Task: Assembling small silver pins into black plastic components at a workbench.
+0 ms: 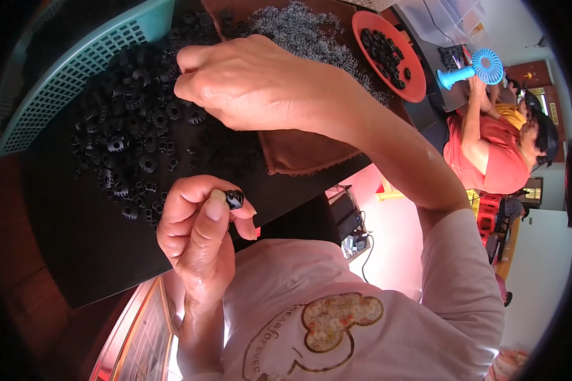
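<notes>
My left hand point(200, 238) is closed near the table's front edge, pinching a small shiny black plastic part point(234, 199) between thumb and fingers. Farther off, my right hand point(254, 82) reaches across from the right above the work surface. Its thumb and fingertips are pressed together beside a loose pile of black plastic parts point(133, 114), and whatever they hold, if anything, cannot be made out. Many of the piled parts are ring-shaped, with smaller bits scattered at the near side. Small grey metal-looking pieces point(292, 28) lie heaped beyond my right forearm on a brown cloth point(305, 152).
A teal mesh basket point(76, 79) leans along the left side of the pile. At the far right, a red-orange dish point(415, 94) holds black parts, near a clear plastic bin point(445, 22). A person in a red shirt point(486, 149) sits beyond, by a blue fan point(487, 66).
</notes>
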A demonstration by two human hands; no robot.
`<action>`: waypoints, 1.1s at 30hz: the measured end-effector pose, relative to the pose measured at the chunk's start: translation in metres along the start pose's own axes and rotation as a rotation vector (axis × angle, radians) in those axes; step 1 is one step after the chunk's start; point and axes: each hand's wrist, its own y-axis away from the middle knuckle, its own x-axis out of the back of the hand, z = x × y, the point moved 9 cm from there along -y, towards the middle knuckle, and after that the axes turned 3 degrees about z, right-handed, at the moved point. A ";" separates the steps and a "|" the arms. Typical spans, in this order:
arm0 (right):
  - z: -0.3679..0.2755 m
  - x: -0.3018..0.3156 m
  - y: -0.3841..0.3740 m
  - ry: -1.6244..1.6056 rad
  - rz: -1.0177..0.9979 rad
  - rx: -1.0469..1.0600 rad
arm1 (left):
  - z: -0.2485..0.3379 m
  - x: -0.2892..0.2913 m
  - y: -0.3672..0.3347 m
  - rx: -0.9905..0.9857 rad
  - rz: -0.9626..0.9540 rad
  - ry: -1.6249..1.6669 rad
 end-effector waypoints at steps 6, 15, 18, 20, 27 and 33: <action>0.016 0.011 0.008 -0.022 0.064 -0.068 | 0.000 0.001 0.001 -0.001 -0.002 0.028; 0.009 0.000 0.002 -0.060 0.037 -0.018 | -0.001 0.001 0.000 0.015 -0.013 0.051; 0.009 -0.008 -0.003 -0.007 -0.020 -0.073 | -0.001 0.001 0.000 0.016 -0.015 0.048; 0.009 -0.010 -0.004 -0.002 -0.056 -0.105 | 0.000 0.002 0.001 0.014 -0.015 0.046; 0.007 -0.001 -0.004 0.026 -0.068 -0.156 | -0.001 0.002 0.001 0.031 -0.008 0.049; 0.017 -0.007 -0.003 -0.073 -0.085 -0.247 | -0.001 0.002 0.001 0.019 -0.001 0.057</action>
